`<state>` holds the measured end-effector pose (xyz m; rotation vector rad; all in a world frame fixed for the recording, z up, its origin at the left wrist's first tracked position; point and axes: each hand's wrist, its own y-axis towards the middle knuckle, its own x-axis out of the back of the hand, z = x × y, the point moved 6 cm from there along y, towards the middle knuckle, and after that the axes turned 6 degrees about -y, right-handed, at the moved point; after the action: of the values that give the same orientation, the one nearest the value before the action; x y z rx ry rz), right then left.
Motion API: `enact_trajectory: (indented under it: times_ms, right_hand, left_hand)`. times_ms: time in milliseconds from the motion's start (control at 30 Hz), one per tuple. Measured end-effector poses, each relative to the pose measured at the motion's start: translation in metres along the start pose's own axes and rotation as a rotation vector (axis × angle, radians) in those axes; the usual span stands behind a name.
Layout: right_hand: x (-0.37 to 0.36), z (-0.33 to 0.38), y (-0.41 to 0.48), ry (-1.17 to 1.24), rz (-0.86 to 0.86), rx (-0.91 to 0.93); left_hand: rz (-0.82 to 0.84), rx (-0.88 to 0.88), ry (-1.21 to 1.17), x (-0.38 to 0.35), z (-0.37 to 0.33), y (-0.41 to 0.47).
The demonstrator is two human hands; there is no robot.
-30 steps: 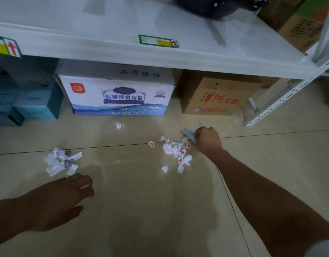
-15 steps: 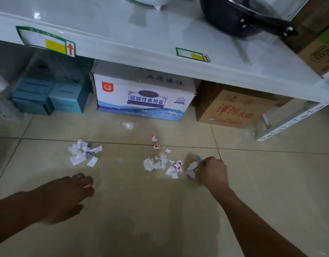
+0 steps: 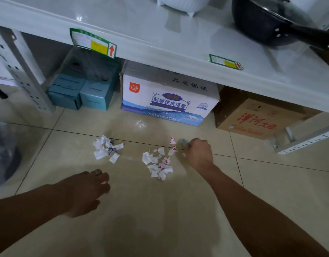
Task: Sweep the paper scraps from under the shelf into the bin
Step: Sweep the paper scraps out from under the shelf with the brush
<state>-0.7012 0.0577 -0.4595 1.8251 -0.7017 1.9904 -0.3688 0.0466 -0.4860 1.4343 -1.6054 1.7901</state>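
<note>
Both hands were low over the tiled floor [image 3: 178,229]. Right hand [image 3: 199,153] was curled into a fist around a small blue tool [image 3: 184,142], of which only the tip showed past the knuckles. Left hand [image 3: 86,191] hung loose and empty, fingers slightly spread, palm down. Just left of the right hand lay a loose cluster of white scraps with red marks [image 3: 160,164], a few strays almost at the knuckles. Beyond the left hand's fingertips sat a second, tighter heap of white and grey scraps [image 3: 106,148]. Past both piles, under the white shelf [image 3: 160,45], stood teal boxes [image 3: 82,91], a white and blue carton [image 3: 167,101] and a brown carton [image 3: 256,115]. Far left of the left hand was a dark, blurred bin [image 3: 4,151].
</note>
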Motion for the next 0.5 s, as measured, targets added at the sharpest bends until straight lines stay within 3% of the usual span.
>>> enact_trajectory:
  times_ms: [67,200,400,500]
  right_hand:
    - [0.005,0.021,-0.003,0.037,-0.067,0.053]
    - [0.031,0.019,0.012,0.062,-0.217,-0.027]
    - [0.0,0.048,0.017,-0.058,0.001,0.156]
    - [0.005,0.076,0.005,-0.04,-0.028,0.285]
  left_hand:
    - [-0.001,0.01,-0.009,-0.002,0.003,-0.002]
    - [0.009,0.042,-0.012,-0.005,0.01,-0.008]
    - [0.036,0.058,-0.018,-0.01,0.011,-0.017]
    - [0.023,0.061,-0.024,-0.008,0.013,-0.021]
